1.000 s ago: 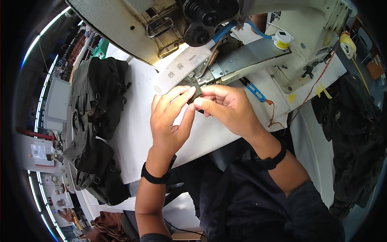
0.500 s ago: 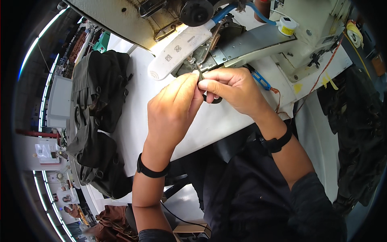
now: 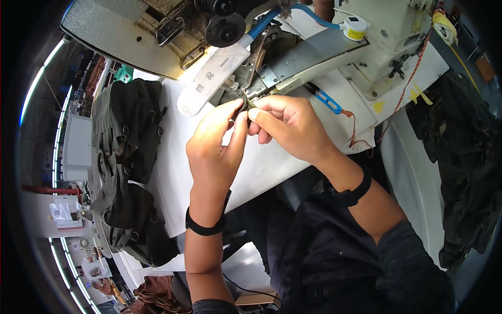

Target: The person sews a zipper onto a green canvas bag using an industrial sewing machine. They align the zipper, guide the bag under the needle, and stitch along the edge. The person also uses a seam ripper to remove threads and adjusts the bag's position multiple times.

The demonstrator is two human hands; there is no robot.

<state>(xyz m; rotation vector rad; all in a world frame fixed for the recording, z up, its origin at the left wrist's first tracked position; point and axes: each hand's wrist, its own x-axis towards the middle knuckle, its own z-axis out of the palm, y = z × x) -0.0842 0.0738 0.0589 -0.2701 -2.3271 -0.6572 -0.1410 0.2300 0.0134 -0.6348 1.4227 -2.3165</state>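
At the sewing machine's needle area [image 3: 238, 86], my left hand [image 3: 212, 141] and my right hand [image 3: 290, 125] pinch a small olive-green piece [image 3: 246, 104] between their fingertips, which hide much of it. Its exact shape is too small to make out. Just beyond my fingers are the machine's metal bed [image 3: 319, 52] and a white elongated light housing [image 3: 209, 81]. Blue-handled thread snips [image 3: 327, 100] on an orange cord lie beyond my right hand on the white table [image 3: 167, 183].
Dark olive bags [image 3: 125, 131] lie along the left; more dark bags [image 3: 460, 167] are piled at the right. The machine head [image 3: 125, 36] overhangs the top. A white round container [image 3: 355, 26] sits on the machine arm. Brown bags [image 3: 157, 295] are at lower left.
Both hands have shifted and turned around the small piece, still holding it; over the last half second they moved slightly left in view, along with the machine.
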